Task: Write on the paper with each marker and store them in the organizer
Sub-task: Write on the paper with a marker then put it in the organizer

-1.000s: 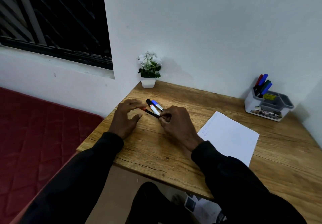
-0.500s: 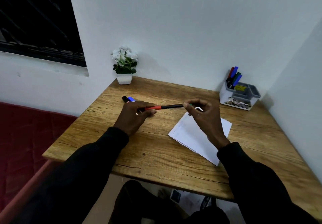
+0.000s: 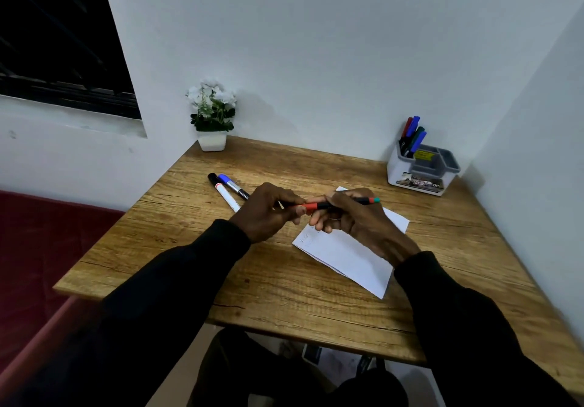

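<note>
Both hands grip one marker (image 3: 319, 206) in the centre of the frame, just above the far corner of the paper (image 3: 347, 258). The left hand (image 3: 268, 212) pinches its red part with curled fingers, and the right hand (image 3: 360, 220) closes around the black body. The long axis of the marker lies almost level across the frame, with the green end pointing right and a little up. Its left end is hidden inside the left hand. Faint marks on the paper are too small to read.

Two more markers (image 3: 225, 194) lie side by side on the table (image 3: 284, 296), just left of the left hand. The organizer (image 3: 417, 182) stands at the upper right, close to the wall corner, with several stored markers (image 3: 412, 136) leaning in its back compartment. Bare wood lies between paper and organizer.
</note>
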